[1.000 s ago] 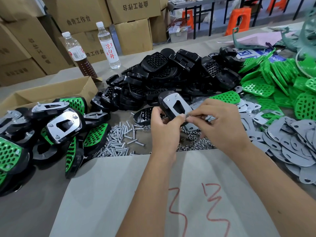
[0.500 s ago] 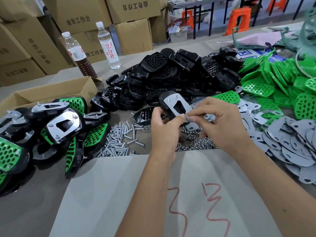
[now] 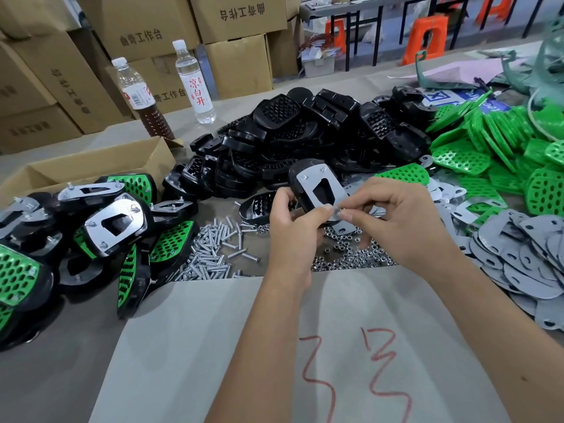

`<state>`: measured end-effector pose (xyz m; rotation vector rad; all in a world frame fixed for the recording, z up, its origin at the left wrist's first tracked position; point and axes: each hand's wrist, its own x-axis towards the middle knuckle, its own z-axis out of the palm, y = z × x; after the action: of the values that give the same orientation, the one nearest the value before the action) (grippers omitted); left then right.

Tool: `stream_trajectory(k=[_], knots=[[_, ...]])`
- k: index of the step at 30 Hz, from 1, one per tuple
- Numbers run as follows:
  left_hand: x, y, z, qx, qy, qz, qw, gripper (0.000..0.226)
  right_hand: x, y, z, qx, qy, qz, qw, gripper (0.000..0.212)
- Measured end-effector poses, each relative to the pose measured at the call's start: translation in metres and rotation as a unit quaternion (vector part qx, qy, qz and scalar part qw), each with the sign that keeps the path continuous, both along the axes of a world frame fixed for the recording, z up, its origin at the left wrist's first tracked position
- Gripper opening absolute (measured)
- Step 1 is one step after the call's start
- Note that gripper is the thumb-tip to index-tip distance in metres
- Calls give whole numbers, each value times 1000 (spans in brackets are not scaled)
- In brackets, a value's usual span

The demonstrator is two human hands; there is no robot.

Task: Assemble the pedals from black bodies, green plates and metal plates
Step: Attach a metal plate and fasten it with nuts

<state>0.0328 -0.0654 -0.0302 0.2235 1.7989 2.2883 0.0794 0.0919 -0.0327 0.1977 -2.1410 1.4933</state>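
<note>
My left hand [image 3: 293, 227] grips a black pedal body with a metal plate [image 3: 317, 186] on its upper face, held tilted above the table. Two screw ends stick up through the plate's far edge. My right hand [image 3: 393, 218] pinches a small nut [image 3: 341, 212] at the plate's near corner, thumb and forefinger meeting my left thumb there. A heap of black bodies [image 3: 305, 138] lies behind, green plates [image 3: 494, 141] at the right, loose metal plates [image 3: 525, 254] at the near right.
Finished pedals [image 3: 100, 227] are heaped at the left beside an open cardboard box [image 3: 91, 163]. Screws [image 3: 210, 251] and nuts [image 3: 354, 254] lie scattered under my hands. A grey sheet [image 3: 274, 346] with red marks covers the near table. Two bottles [image 3: 195, 83] stand at the back.
My right hand's fingers have shifted slightly on the nut at the plate's near corner. The pedal and my left hand have stayed almost still.
</note>
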Motion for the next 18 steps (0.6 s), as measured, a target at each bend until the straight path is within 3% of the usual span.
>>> stream_trajectory(k=[8, 18], knots=[[-6, -5, 4, -5, -14, -38, 999, 21, 1, 3, 0, 22, 0, 44, 999, 20], [-10, -6, 1, -6, -16, -27, 999, 20, 1, -1, -1, 98, 23, -6, 995, 13]])
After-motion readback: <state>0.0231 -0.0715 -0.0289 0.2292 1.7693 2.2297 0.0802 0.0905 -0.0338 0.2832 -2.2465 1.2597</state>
